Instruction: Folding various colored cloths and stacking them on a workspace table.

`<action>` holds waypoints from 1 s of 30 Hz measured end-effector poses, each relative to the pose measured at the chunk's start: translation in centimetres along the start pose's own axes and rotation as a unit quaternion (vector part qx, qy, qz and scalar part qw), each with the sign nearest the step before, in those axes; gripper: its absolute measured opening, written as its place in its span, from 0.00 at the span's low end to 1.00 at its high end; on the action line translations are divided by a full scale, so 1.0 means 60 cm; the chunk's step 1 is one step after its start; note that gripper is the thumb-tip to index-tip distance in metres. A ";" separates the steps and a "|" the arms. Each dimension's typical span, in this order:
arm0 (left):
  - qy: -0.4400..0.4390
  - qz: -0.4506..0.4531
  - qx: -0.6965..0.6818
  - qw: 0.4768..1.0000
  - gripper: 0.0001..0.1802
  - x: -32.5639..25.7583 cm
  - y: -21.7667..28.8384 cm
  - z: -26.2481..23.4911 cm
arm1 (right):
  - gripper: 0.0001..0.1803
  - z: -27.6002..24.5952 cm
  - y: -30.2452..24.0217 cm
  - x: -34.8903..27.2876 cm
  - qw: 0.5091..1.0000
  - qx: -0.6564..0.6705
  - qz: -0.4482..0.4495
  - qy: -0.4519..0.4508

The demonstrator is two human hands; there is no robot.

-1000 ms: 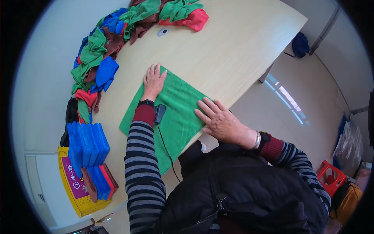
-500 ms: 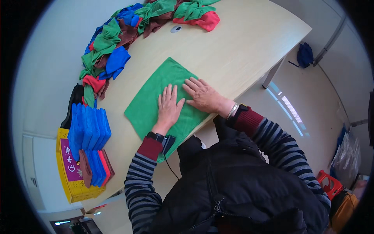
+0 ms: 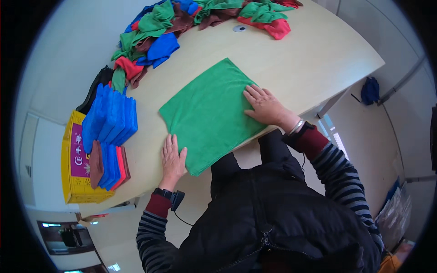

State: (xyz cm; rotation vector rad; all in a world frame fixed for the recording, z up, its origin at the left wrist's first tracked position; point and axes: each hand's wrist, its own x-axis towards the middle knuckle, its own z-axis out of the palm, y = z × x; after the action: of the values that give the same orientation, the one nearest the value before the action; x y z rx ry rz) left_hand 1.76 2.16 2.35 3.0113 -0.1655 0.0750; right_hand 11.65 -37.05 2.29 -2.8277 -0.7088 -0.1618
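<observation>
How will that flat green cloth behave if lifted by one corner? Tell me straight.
The green cloth lies flat and thin on the table, so it would probably droop limply. It looks light; the crumpled cloth pile suggests such fabric bunches easily. Pushed, it would likely wrinkle rather than slide as one piece.

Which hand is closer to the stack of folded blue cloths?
Left. The left hand lies flat by the green cloth's near corner, beside the blue stack. The right hand rests on the cloth's opposite edge.
</observation>
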 end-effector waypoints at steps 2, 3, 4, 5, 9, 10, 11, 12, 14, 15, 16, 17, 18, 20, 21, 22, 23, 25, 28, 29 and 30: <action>-0.010 -0.030 0.010 0.999 0.35 -0.001 -0.024 -0.011 | 0.37 -0.046 -0.014 0.035 0.999 -0.003 -0.003 -0.054; 0.022 -0.028 0.032 0.999 0.34 0.015 -0.036 -0.022 | 0.37 -0.072 -0.026 0.056 0.994 -0.005 0.004 -0.112; 0.056 -0.022 0.052 0.997 0.34 0.043 -0.039 -0.031 | 0.37 -0.088 -0.032 0.077 0.986 -0.011 0.015 -0.167; 0.060 -0.025 0.050 0.997 0.34 0.072 -0.037 -0.033 | 0.37 -0.087 -0.040 0.104 0.986 -0.015 0.012 -0.165; 0.081 0.042 0.016 0.996 0.36 0.207 -0.014 -0.006 | 0.39 -0.020 -0.096 0.220 0.994 -0.010 -0.074 -0.080; 0.038 0.025 0.007 0.999 0.36 0.228 -0.011 0.009 | 0.39 0.001 -0.120 0.243 0.994 -0.014 -0.076 -0.079; 0.044 0.028 0.005 0.999 0.36 0.241 -0.004 0.018 | 0.39 0.015 -0.141 0.259 0.993 -0.012 -0.089 -0.075; 0.038 0.017 0.012 0.999 0.36 0.249 0.003 0.029 | 0.40 0.024 -0.146 0.273 0.992 -0.009 -0.102 -0.071; 0.018 -0.006 0.026 0.999 0.36 0.253 0.007 0.044 | 0.39 0.041 -0.133 0.292 0.992 -0.017 -0.101 -0.068; 0.018 -0.004 0.024 1.000 0.36 0.260 0.003 0.047 | 0.39 0.051 -0.125 0.302 0.992 -0.022 -0.102 -0.066; 0.019 0.001 0.016 1.000 0.36 0.258 -0.005 0.048 | 0.39 0.061 -0.122 0.306 0.992 -0.024 -0.103 -0.067; 0.020 0.007 0.007 1.000 0.36 0.258 -0.013 0.049 | 0.39 0.067 -0.108 0.312 0.992 -0.023 -0.102 -0.072; 0.022 0.009 -0.001 1.000 0.37 0.255 -0.021 0.049 | 0.39 0.065 -0.083 0.319 0.995 -0.015 -0.079 -0.060; 0.018 0.006 -0.004 1.000 0.37 0.258 -0.030 0.050 | 0.39 0.062 -0.029 0.325 0.997 -0.008 -0.052 -0.053; 0.020 0.008 -0.004 1.000 0.37 0.267 -0.031 0.047 | 0.39 0.058 0.002 0.327 0.999 -0.018 -0.023 -0.039; 0.022 0.010 -0.004 1.000 0.37 0.276 -0.031 0.043 | 0.39 0.056 0.030 0.323 0.999 -0.028 0.005 -0.024; 0.023 0.011 -0.006 1.000 0.37 0.281 -0.036 0.043 | 0.39 0.054 0.047 0.318 0.999 -0.030 0.006 -0.024; 0.022 0.023 -0.005 0.999 0.37 0.288 -0.046 0.042 | 0.38 0.044 0.074 0.304 0.998 -0.023 0.046 -0.024; 0.022 0.033 -0.006 0.999 0.37 0.291 -0.068 0.040 | 0.39 0.010 0.092 0.278 0.994 -0.030 0.086 -0.053; 0.018 0.036 -0.006 0.999 0.37 0.288 -0.078 0.037 | 0.39 -0.005 0.090 0.271 0.990 -0.038 0.106 -0.085; 0.014 0.039 -0.006 0.999 0.37 0.280 -0.088 0.036 | 0.39 -0.016 0.082 0.266 0.984 -0.046 0.125 -0.117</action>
State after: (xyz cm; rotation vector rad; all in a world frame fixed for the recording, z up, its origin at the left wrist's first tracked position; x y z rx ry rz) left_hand 19.12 5.32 0.53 2.9905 -0.2791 0.1226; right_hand 27.96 -34.32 4.86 -3.0242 -0.3887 0.1858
